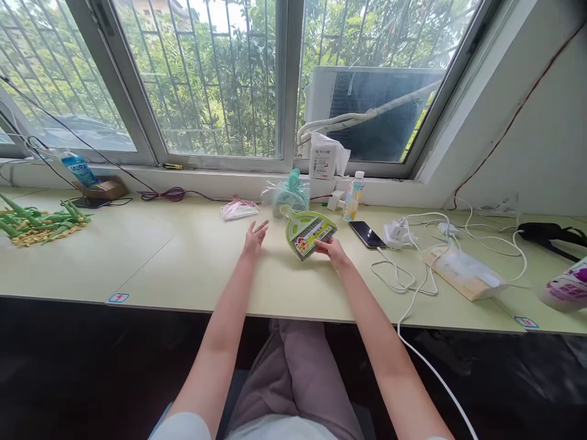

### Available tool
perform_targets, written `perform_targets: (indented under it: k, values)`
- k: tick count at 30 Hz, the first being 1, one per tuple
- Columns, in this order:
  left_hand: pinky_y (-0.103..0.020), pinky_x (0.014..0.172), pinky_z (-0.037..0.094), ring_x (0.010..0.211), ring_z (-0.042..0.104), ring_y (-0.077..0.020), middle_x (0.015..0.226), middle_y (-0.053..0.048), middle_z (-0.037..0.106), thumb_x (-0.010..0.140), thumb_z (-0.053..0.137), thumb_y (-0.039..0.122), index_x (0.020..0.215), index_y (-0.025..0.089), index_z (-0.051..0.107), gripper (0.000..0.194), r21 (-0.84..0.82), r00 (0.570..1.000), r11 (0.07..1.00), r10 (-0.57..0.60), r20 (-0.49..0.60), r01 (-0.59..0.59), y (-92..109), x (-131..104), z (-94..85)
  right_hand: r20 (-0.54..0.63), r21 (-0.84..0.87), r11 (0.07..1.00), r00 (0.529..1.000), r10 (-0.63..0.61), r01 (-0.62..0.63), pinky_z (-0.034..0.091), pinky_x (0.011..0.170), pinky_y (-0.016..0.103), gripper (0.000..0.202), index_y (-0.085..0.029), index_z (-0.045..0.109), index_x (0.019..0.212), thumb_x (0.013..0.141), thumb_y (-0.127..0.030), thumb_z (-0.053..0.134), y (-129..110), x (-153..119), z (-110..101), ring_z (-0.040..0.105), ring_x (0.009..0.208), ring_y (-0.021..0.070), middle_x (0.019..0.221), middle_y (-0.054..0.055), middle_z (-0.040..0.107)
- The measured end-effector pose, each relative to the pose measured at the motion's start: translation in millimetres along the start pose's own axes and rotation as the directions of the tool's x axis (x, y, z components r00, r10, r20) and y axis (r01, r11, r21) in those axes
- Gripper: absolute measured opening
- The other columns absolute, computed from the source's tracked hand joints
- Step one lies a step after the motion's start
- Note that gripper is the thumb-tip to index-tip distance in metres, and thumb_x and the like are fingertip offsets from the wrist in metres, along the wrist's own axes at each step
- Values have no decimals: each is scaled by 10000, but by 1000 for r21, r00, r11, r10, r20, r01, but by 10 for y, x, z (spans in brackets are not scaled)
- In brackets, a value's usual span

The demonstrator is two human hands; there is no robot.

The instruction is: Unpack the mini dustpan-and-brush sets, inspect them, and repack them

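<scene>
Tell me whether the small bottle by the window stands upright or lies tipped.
Upright: the small bottle stands on its base on the table, white cap on top.

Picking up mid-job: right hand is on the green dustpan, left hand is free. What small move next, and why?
Probably bring the left hand onto the green dustpan: it hovers open just left of it, while the right hand holds only its near right corner.
</scene>
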State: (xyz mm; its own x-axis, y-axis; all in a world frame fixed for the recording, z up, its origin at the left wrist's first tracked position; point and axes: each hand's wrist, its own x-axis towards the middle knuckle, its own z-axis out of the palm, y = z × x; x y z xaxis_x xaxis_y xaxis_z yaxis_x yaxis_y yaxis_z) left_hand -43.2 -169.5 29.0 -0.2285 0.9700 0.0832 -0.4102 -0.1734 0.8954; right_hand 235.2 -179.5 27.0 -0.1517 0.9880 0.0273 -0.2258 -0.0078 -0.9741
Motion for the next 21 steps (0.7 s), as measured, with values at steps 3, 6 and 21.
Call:
perform_targets:
  k: [3,6,21]
  values:
    - [-279,914,463,1126,583,-153,1319,-48,574,729,649,215,1289,273,487,586,48,996,999,-22,86,18,45,11,-38,15,-39,999,1000,23,-22,578,847,419,362,-130,674,966,638,-216,803,-20,12,-42,700,884,241,980,103,729]
    - [-335,934,456,1118,594,-173,1283,-36,598,779,607,328,1357,339,419,609,47,977,998,-54,208,45,56,-9,10,56,-61,998,998,34,-30,585,830,417,369,-134,679,972,636,-220,807,-9,13,-39,698,889,243,983,101,729]
    - [-374,953,440,1069,604,-244,1162,-97,655,773,663,461,1214,199,579,519,239,741,943,-329,586,229,-228,-263,473,-87,119,992,995,51,-40,574,887,376,237,-128,640,923,714,-157,748,69,19,67,694,892,213,1009,96,712]
